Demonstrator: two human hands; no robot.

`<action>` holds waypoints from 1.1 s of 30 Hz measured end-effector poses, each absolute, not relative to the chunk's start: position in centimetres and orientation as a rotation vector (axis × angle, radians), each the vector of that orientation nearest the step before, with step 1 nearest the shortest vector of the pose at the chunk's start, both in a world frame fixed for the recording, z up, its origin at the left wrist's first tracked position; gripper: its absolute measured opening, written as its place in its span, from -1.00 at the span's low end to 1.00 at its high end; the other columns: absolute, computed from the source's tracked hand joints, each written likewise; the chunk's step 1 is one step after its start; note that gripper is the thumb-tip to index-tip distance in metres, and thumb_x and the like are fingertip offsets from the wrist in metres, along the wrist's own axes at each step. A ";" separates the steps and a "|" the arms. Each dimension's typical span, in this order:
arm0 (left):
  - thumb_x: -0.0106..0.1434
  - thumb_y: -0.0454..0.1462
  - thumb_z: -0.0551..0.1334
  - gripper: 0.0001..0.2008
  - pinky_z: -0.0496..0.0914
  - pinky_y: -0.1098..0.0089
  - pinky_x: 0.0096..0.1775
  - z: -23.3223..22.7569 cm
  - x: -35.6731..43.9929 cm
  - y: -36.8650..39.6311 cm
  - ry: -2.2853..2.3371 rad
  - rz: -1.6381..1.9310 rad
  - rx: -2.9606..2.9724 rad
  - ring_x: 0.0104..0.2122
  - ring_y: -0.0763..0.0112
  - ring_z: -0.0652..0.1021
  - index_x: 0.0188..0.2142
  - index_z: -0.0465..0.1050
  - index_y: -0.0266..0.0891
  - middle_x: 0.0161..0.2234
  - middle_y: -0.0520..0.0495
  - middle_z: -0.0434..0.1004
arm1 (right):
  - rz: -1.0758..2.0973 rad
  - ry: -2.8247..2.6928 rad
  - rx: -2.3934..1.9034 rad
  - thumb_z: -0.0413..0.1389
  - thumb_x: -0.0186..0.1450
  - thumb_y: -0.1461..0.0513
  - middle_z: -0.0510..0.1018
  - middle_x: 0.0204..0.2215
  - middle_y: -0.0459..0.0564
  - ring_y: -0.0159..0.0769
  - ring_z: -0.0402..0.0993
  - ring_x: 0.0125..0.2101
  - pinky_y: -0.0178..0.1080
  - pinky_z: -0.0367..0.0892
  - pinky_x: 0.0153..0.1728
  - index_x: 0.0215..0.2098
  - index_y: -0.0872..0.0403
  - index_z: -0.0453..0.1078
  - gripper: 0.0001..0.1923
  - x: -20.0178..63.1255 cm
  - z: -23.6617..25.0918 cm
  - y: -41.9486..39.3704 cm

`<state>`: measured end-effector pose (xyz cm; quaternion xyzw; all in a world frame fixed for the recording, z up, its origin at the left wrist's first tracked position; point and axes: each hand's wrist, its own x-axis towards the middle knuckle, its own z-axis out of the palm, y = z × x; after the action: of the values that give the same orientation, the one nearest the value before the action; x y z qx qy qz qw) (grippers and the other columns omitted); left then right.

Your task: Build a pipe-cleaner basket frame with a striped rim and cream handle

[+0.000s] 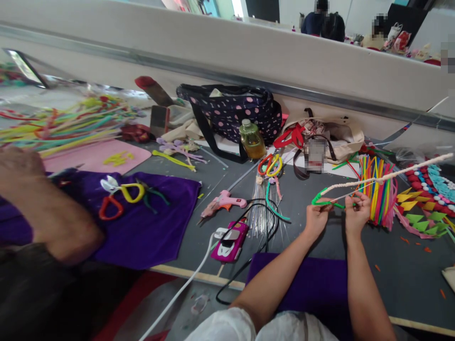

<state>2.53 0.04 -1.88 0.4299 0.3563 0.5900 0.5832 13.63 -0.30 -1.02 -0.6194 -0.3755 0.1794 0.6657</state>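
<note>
The work in hand looks partly done, by my reading: a green pipe cleaner (pixel 325 197) is already bent into a loop at the near end of a long white stem (pixel 387 176), which runs up and to the right above the grey table (pixel 408 270), while most of that stem past the loop shows no green. A thin wire appears to run beside the stem, though it is too fine to be sure. The left hand (pixel 316 218) has thumb and fingers pinched together on the green loop near its lower bend. The right hand (pixel 356 213) sits just beside it, fingertips closed on the stem and the green strand where they meet. Both forearms reach forward from the lap over a purple cloth (pixel 313 284), wrists raised slightly off the table. Just behind the right hand stands a bundle of bright straws (pixel 378 194). A pink glue gun (pixel 223 201) lies well to the left, untouched, and another person's arm (pixel 53 213) rests on the far left.
</note>
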 end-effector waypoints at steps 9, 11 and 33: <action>0.12 -0.21 0.28 -0.83 0.46 0.35 -0.29 -1.4 2.3 0.2 0.879 1.409 0.951 -0.39 0.39 0.52 -0.33 0.60 -0.23 -0.31 -0.11 0.58 | 0.225 -0.851 -1.440 0.25 0.10 0.11 0.36 -0.46 -0.16 -0.41 0.34 -0.49 -0.34 0.27 -0.46 -0.06 0.05 0.19 -0.49 13.5 -0.8 -0.6; 0.10 -0.19 0.29 -0.81 0.48 0.34 -0.29 -1.2 2.2 0.3 0.876 1.390 0.899 -0.38 0.37 0.54 -0.35 0.60 -0.24 -0.29 -0.13 0.58 | 0.260 -0.840 -1.411 0.25 0.10 0.11 0.38 -0.48 -0.16 -0.40 0.36 -0.51 -0.34 0.27 -0.48 -0.02 0.05 0.17 -0.44 13.4 -0.5 -0.7; -0.02 -0.18 0.40 -0.68 0.48 0.38 -0.32 -2.0 1.9 1.0 0.770 1.282 0.585 -0.40 0.38 0.59 -0.32 0.49 -0.36 -0.27 -0.21 0.60 | 0.774 -0.604 -1.145 0.33 -0.01 0.20 0.49 -0.49 -0.17 -0.41 0.44 -0.50 -0.33 0.36 -0.44 -0.14 0.05 0.27 -0.50 14.6 -0.8 -0.2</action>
<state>1.92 0.95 -2.00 0.2618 0.3452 0.5744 0.6945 14.64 -0.19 -0.78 -0.5197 -0.2741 0.3512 0.7290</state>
